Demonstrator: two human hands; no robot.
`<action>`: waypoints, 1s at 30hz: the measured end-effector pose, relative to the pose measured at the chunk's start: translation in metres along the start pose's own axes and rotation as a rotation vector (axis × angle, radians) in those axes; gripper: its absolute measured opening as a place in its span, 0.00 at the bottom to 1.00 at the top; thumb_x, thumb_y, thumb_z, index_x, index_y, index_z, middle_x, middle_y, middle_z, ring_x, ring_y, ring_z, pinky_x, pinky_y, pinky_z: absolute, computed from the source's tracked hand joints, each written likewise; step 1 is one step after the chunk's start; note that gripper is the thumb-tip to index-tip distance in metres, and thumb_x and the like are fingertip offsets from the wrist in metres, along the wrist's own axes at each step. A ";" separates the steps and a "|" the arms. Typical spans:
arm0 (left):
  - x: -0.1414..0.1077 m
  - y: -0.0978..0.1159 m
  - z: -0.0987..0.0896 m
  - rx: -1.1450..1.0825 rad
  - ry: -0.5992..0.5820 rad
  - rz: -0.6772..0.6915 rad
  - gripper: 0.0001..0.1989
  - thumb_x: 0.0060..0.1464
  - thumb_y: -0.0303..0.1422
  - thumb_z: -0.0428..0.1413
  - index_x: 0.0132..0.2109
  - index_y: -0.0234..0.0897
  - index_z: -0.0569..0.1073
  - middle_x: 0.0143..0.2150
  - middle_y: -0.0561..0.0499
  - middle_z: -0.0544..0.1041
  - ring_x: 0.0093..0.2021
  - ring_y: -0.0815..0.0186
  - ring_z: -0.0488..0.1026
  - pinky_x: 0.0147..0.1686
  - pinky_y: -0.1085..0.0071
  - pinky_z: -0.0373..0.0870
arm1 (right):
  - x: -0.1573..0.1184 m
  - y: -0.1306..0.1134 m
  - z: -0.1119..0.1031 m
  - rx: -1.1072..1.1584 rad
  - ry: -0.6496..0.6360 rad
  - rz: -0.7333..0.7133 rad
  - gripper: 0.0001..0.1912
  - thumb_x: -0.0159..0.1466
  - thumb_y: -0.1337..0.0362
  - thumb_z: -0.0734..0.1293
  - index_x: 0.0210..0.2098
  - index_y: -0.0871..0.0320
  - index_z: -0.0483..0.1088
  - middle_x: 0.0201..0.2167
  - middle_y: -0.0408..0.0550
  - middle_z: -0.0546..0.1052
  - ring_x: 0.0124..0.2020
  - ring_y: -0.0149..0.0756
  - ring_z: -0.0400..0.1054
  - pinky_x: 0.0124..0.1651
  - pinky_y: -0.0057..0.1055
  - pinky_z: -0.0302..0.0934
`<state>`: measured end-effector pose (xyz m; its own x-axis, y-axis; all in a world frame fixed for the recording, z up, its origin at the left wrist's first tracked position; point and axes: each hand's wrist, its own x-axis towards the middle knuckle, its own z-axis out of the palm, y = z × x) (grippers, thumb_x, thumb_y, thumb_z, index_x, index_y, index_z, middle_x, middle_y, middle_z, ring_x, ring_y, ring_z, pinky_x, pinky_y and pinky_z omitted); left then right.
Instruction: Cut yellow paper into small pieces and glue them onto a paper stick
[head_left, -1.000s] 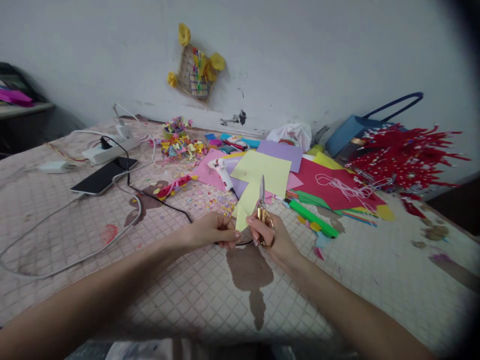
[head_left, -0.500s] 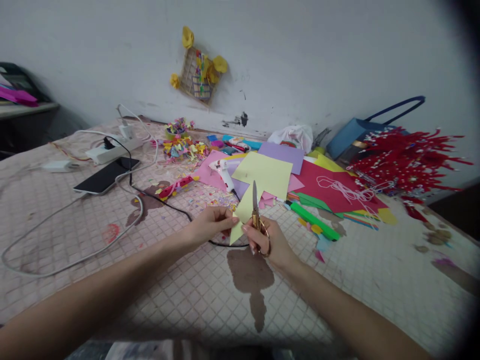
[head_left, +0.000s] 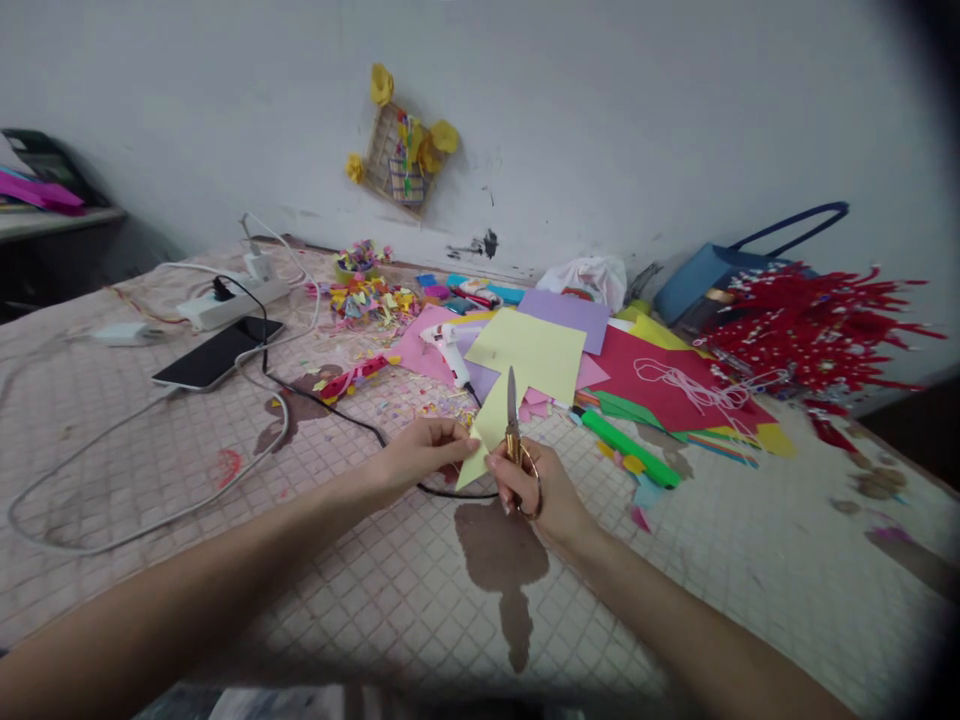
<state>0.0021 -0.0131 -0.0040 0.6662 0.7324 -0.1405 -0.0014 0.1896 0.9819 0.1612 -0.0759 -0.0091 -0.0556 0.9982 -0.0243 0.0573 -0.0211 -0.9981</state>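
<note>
A small pale yellow paper piece [head_left: 473,467] is pinched between the thumb and fingers of my left hand [head_left: 429,450]. My right hand [head_left: 541,488] is closed round gold-handled scissors [head_left: 513,420], whose blades point up and away from me and look shut. The right thumb and fingertips also touch the right edge of the paper. Beyond the hands lies a larger pale yellow sheet [head_left: 534,350], overlapping the held piece in view. A white glue gun [head_left: 448,352] rests left of that sheet, its black cord running toward my left hand.
Red paper [head_left: 622,380] with white string [head_left: 697,385] lies right, near a green cutter-like tool [head_left: 630,448]. Red fuzzy stems [head_left: 810,320] stand before a blue bag [head_left: 697,275]. Left are a phone [head_left: 217,353], a power strip [head_left: 225,308], cables and colourful paper scraps [head_left: 371,302].
The view has shifted slightly, so the background sits a little lower. Both hands keep almost the same pose, with the left fingers slightly shifted on the paper.
</note>
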 end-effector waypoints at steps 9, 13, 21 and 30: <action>0.001 0.000 -0.001 -0.041 0.088 -0.015 0.14 0.47 0.40 0.56 0.27 0.32 0.66 0.22 0.53 0.70 0.22 0.72 0.66 0.24 0.75 0.63 | -0.002 0.004 0.002 -0.032 -0.074 0.008 0.11 0.58 0.59 0.63 0.25 0.58 0.61 0.12 0.34 0.63 0.12 0.23 0.54 0.16 0.21 0.49; -0.001 0.002 -0.001 -0.002 -0.014 -0.013 0.16 0.47 0.42 0.56 0.28 0.31 0.67 0.23 0.54 0.69 0.22 0.74 0.65 0.24 0.76 0.61 | 0.000 0.005 0.002 0.003 -0.017 -0.003 0.11 0.58 0.58 0.63 0.25 0.58 0.60 0.12 0.34 0.62 0.12 0.23 0.53 0.16 0.21 0.50; 0.001 -0.001 -0.006 0.023 -0.079 -0.028 0.15 0.45 0.39 0.58 0.25 0.31 0.66 0.20 0.56 0.66 0.21 0.77 0.61 0.22 0.79 0.56 | -0.001 -0.002 0.001 0.042 -0.028 0.020 0.11 0.59 0.57 0.63 0.26 0.59 0.62 0.12 0.35 0.61 0.13 0.23 0.52 0.17 0.22 0.47; 0.000 0.010 -0.015 -0.156 -0.080 -0.061 0.13 0.44 0.37 0.60 0.27 0.29 0.69 0.27 0.50 0.73 0.27 0.73 0.68 0.29 0.75 0.64 | 0.002 -0.008 -0.006 0.055 -0.201 0.045 0.18 0.62 0.50 0.57 0.28 0.59 0.62 0.15 0.36 0.61 0.15 0.24 0.54 0.20 0.22 0.49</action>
<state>-0.0088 -0.0017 0.0040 0.7256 0.6635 -0.1824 -0.0710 0.3359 0.9392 0.1668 -0.0738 -0.0006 -0.2522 0.9648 -0.0740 0.0102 -0.0738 -0.9972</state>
